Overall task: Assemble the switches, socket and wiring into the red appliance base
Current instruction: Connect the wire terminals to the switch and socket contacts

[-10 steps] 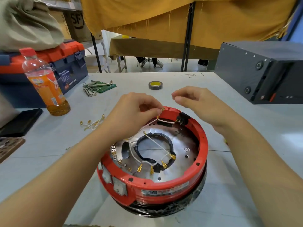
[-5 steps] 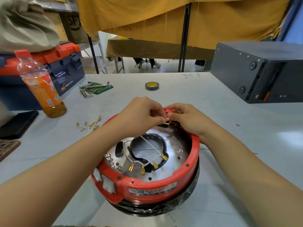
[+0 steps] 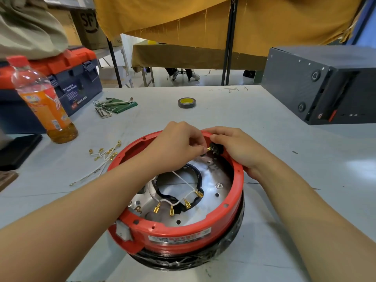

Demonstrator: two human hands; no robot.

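Note:
The red appliance base (image 3: 183,235) sits upside down on the grey table, its silver inner plate showing. A black socket (image 3: 216,148) is set in the far rim. My left hand (image 3: 175,147) pinches a brass wire terminal (image 3: 209,149) right at the socket's pins. My right hand (image 3: 236,147) grips the rim and socket from the far right side. White wires with brass terminals (image 3: 179,200) loop round the black ring in the middle. A grey rocker switch (image 3: 123,233) sits in the near left wall.
Spare white wires with brass terminals (image 3: 103,155) lie left of the base. An orange drink bottle (image 3: 43,102), a blue and red toolbox (image 3: 77,82), hex keys (image 3: 109,107), a tape roll (image 3: 186,102) and a dark metal case (image 3: 325,86) stand around.
My right hand came down from above the rim onto the socket. My left hand brought the brass terminal across to the socket's pins. The view has shifted slightly.

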